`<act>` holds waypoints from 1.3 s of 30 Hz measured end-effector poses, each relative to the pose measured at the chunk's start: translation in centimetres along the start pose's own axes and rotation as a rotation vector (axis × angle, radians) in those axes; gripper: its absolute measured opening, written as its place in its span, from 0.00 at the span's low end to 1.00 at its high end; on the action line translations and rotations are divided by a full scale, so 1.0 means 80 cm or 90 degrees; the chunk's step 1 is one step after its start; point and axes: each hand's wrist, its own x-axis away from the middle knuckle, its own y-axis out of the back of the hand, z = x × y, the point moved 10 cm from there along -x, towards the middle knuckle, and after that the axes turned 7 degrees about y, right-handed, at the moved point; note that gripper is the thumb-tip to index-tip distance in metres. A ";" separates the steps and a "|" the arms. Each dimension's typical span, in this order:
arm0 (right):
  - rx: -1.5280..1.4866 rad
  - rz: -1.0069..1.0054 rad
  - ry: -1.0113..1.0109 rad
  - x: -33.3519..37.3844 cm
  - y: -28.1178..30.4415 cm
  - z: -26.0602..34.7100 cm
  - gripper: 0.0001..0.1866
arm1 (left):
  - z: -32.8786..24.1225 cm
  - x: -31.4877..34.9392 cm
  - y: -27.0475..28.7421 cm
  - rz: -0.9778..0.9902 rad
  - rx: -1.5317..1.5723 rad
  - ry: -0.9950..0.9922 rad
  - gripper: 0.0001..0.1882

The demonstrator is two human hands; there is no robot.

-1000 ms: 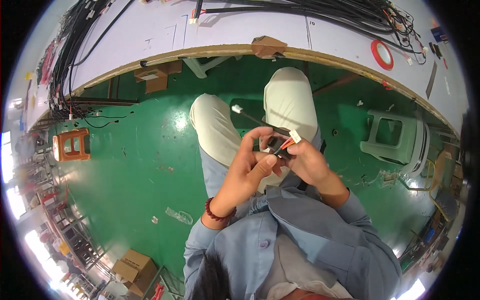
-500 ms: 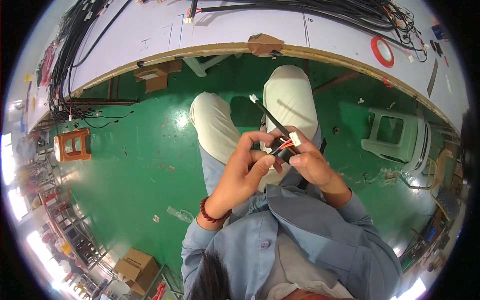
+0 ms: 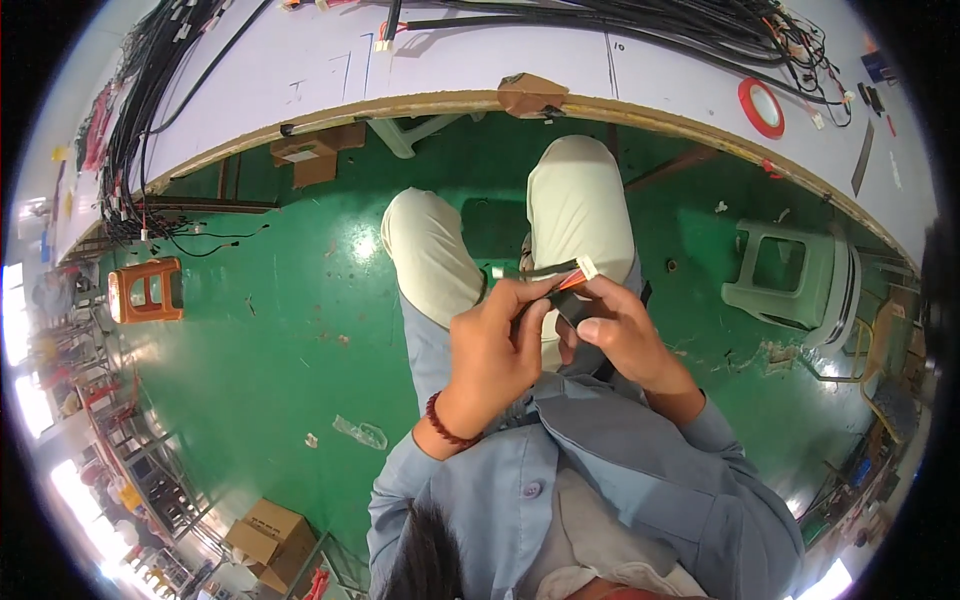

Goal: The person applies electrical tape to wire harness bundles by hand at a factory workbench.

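Note:
A short wire harness [image 3: 541,272] is in my hands above my lap. One end has a white connector [image 3: 587,267] with red and orange wires, and another white plug [image 3: 498,272] pokes out past my left fingers. My left hand [image 3: 497,338] pinches the harness just behind the coloured wires. Closed around a dark black piece [image 3: 572,308] is my right hand [image 3: 628,337], its thumb pressed on the near side. That piece may be a roll of tape, but fingers cover much of it.
Ahead is a white worktable [image 3: 450,75] bearing black cable bundles [image 3: 660,30] and a red tape roll [image 3: 762,108]. More cables [image 3: 125,130] hang over its left end. An orange stool [image 3: 147,290] stands left, a pale green stool [image 3: 785,275] right, a cardboard box [image 3: 272,543] behind left.
The harness has swung from pointing away from me to lying nearly crosswise, its far plug dropping toward my left hand. The coloured-wire connector moved slightly away from me. Both hands keep their hold.

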 end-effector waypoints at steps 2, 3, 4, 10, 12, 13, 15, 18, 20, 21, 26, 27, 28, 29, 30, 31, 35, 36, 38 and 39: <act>0.016 0.004 -0.006 0.004 -0.001 -0.003 0.26 | -0.008 0.002 0.001 -0.068 -0.101 -0.082 0.07; 0.029 -0.018 -0.015 0.007 0.001 -0.005 0.25 | -0.009 0.003 0.000 -0.094 -0.148 -0.119 0.08; 0.042 -0.039 -0.025 0.010 0.004 -0.006 0.25 | -0.012 0.004 -0.001 -0.119 -0.195 -0.154 0.09; 0.000 -0.114 -0.035 0.016 0.010 -0.004 0.26 | -0.007 -0.002 -0.014 -0.086 -0.288 -0.172 0.08; -0.073 -0.080 -0.033 0.012 0.011 0.001 0.25 | -0.010 -0.004 -0.011 -0.079 -0.313 -0.160 0.07; -0.147 -0.046 -0.031 0.010 0.004 0.004 0.25 | -0.009 -0.005 -0.011 -0.072 -0.340 -0.148 0.05; -0.167 -0.022 0.008 0.007 -0.010 0.026 0.25 | 0.006 -0.005 -0.011 -0.069 -0.292 -0.137 0.03; 0.056 0.149 0.020 0.005 -0.015 0.019 0.16 | 0.025 -0.007 -0.005 -0.032 -0.118 -0.045 0.03; 0.137 0.100 -0.008 0.008 -0.010 -0.001 0.13 | 0.043 -0.008 -0.004 0.040 0.081 0.092 0.10; 0.214 0.051 -0.037 0.009 -0.001 -0.013 0.12 | 0.038 -0.007 0.002 0.039 0.083 0.093 0.10; 0.016 0.013 0.064 -0.019 -0.005 -0.005 0.44 | 0.059 0.009 -0.020 0.221 0.246 0.215 0.14; 0.016 0.014 0.065 -0.027 -0.003 -0.003 0.44 | 0.061 0.015 -0.028 0.278 0.302 0.248 0.15; 0.003 0.072 0.111 -0.036 -0.011 0.008 0.46 | 0.061 0.014 -0.025 0.277 0.301 0.248 0.15; -0.010 0.130 0.155 -0.041 -0.020 0.019 0.48 | 0.062 0.017 -0.031 0.321 0.336 0.282 0.15; -0.030 0.138 0.127 -0.044 -0.020 0.015 0.45 | 0.063 0.022 -0.038 0.365 0.371 0.317 0.16; -0.030 0.139 0.123 -0.046 -0.015 0.017 0.45 | 0.063 0.023 -0.036 0.363 0.374 0.319 0.16; 0.156 0.169 -0.007 -0.041 -0.014 -0.007 0.30 | 0.055 0.014 -0.016 0.277 0.303 0.269 0.14; 0.136 0.138 -0.046 -0.037 -0.011 -0.009 0.26 | 0.048 0.010 -0.005 0.216 0.213 0.212 0.13; 0.103 0.066 -0.081 -0.026 -0.007 -0.019 0.21 | 0.031 0.007 0.006 0.126 0.100 0.109 0.10; 0.101 0.064 -0.081 -0.022 -0.008 -0.023 0.21 | 0.013 0.006 0.019 0.037 -0.009 0.006 0.08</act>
